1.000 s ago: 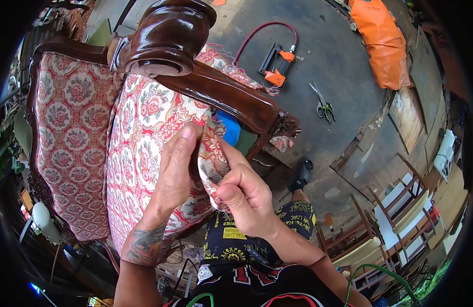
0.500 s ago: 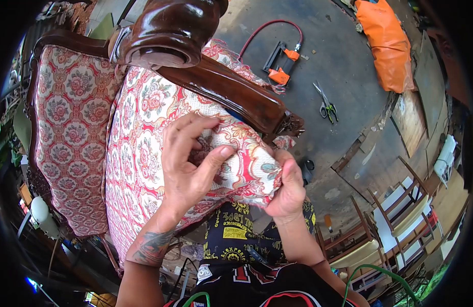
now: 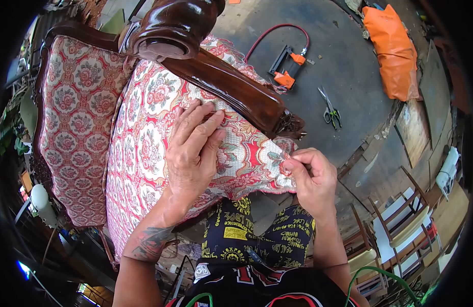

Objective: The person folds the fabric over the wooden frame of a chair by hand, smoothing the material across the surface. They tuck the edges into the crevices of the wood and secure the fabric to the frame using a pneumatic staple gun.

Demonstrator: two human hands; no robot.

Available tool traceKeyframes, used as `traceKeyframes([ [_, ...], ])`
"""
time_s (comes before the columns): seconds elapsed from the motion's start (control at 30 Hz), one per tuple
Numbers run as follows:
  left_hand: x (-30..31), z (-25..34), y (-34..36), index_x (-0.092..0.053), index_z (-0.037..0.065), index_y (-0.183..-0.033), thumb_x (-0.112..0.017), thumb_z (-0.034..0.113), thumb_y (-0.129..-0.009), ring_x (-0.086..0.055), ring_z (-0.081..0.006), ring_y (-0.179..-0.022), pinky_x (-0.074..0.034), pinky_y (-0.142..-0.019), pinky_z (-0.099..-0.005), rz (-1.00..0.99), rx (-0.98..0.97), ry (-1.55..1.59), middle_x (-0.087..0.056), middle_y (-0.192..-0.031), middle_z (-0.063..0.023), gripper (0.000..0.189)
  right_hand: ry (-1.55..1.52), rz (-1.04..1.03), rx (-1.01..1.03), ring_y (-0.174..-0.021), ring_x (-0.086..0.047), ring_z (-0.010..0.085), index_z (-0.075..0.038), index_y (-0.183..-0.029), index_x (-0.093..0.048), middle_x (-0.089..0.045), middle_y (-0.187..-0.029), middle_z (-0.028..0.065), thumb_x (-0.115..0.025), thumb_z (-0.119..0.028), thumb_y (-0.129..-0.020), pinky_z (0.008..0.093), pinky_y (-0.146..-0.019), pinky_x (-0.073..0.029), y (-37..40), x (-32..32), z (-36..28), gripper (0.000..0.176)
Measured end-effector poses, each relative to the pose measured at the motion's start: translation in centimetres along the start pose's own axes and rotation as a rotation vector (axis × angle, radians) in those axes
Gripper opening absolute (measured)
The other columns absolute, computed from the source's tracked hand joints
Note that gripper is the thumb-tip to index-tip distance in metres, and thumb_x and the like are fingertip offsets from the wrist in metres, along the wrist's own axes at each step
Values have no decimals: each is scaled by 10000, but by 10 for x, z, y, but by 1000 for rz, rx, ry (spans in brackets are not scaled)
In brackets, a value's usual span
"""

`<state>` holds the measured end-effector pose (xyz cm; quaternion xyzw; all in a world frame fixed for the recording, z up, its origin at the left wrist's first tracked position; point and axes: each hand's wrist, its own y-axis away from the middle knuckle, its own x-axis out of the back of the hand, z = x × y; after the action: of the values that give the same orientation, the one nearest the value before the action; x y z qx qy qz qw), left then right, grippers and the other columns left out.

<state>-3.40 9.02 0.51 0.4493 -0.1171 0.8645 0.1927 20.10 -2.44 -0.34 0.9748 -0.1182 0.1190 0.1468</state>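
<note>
Red and cream floral upholstery fabric [image 3: 144,148] covers the seat of a dark, carved wooden armchair, its patterned backrest [image 3: 75,128] at the left. My left hand [image 3: 191,146] lies flat on the cloth beside the glossy wooden armrest [image 3: 241,97], fingers stretched out. At the front corner, my right hand [image 3: 313,179] pinches the fabric's loose edge between thumb and fingers and holds it out to the right. A thick turned armrest end [image 3: 170,28] rises close to the camera.
On the dark floor lie an orange and black staple gun [image 3: 286,69] with a red hose [image 3: 277,28] and open scissors [image 3: 329,110]. An orange wrapped bundle [image 3: 392,53] is at the upper right. Wooden chair frames [image 3: 400,220] stand at the lower right.
My left hand has flattened onto the fabric from a curled, raised pose. My right hand has moved right and slightly down, stretching the fabric's edge outward.
</note>
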Motion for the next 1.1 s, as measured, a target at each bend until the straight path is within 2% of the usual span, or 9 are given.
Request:
traceKeyframes([
  [0.13, 9, -2, -3, -797, 58, -1245, -799, 27, -904, -627, -359, -1378, -514, -1135, -475, -61, -52, -52, -747, -1325, -141, 343, 94, 10, 40, -701, -695, 208, 4, -961, -689, -732, -838, 119, -801, -69, -955, 345, -637, -528, -3, -5, 19, 134],
  [0.2, 5, -11, 2, -766, 103, -1318, -819, 69, -896, -587, -367, -1413, -410, -1230, -561, -106, -143, -55, -718, -1374, -95, 427, 49, 9, -32, -702, -693, 211, 8, -961, -692, -730, -836, 121, -788, -76, -966, 346, -640, -528, -3, -10, 25, 128],
  [0.33, 2, -4, -1, -778, 77, -1296, -812, -10, -857, -604, -391, -1402, -492, -1167, -498, -116, -190, -120, -743, -1338, -126, 448, -20, 39, -119, -714, -693, 220, 17, -958, -702, -728, -825, 124, -747, -91, -998, 347, -652, -526, -5, -31, 47, 123],
  [0.43, -2, -1, -1, -697, 105, -1415, -756, 44, -929, -487, -428, -1492, -287, -1278, -622, -154, -171, -173, -665, -1421, -164, 493, -30, 65, -133, -733, -699, 222, 18, -956, -703, -729, -817, 124, -730, -93, -1010, 349, -663, -529, -5, -41, 58, 126],
  [0.57, -4, 4, 0, -656, 71, -1457, -702, 71, -978, -416, -451, -1543, -244, -1293, -611, -163, -103, -295, -606, -1503, -206, 482, 0, 113, -102, -695, -691, 248, 15, -955, -705, -726, -811, 128, -722, -99, -1013, 369, -652, -527, -1, -49, 68, 129],
  [0.7, 13, -8, -3, -594, 23, -1512, -681, 157, -1010, -295, -441, -1610, -226, -1302, -586, -222, 16, -53, -444, -1668, -212, 527, -40, 113, -137, -670, -679, 265, 16, -948, -702, -720, -805, 132, -729, -109, -1010, 373, -643, -525, 4, -51, 71, 142],
  [0.77, 19, -5, -10, -580, 29, -1530, -671, 211, -1021, -310, -440, -1603, -211, -1305, -588, -352, -95, -213, -460, -1652, -217, 547, 20, 132, -112, -680, -652, 218, 22, -942, -697, -711, -795, 122, -731, -127, -1019, 355, -657, -519, 6, -50, 73, 172],
  [0.97, -5, -1, -2, -559, 1, -1528, -626, 245, -1045, -308, -439, -1594, -227, -1294, -621, -228, -93, -347, -464, -1631, -192, 546, -118, 106, -305, -738, -544, 101, 31, -936, -685, -665, -779, 50, -708, -206, -1068, 295, -688, -477, 15, -45, 66, 272],
  [1.1, -6, -1, -1, -561, 11, -1527, -632, 248, -1041, -325, -418, -1587, -226, -1296, -618, -205, -90, -307, -459, -1633, -182, 545, -139, 89, -256, -744, -518, 89, 22, -961, -676, -634, -786, 9, -703, -216, -1077, 281, -679, -462, 14, -40, 61, 266],
])
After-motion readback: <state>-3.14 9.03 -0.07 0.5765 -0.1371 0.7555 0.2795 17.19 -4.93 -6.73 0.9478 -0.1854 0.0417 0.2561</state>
